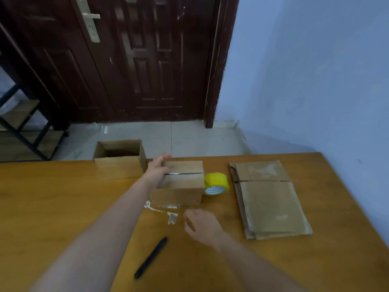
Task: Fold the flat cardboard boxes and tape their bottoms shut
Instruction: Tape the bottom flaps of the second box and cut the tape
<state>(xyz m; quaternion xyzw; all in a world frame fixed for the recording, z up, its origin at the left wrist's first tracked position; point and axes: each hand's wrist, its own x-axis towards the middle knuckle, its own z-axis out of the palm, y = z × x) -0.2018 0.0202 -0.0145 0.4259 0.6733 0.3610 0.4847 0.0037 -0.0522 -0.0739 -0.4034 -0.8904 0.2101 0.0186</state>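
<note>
Cardboard box [181, 182] under flat left hand [156, 167]

Tape roll [216, 183] sits between folded box [181, 182] and flat boxes [269, 203].

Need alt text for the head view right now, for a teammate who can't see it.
The left hand rests flat on a folded box with an untaped seam, mid-table; the right hand is on the table nearer the camera. Yellow tape roll beside the box, flat cardboard stack right, black pen near.
</note>
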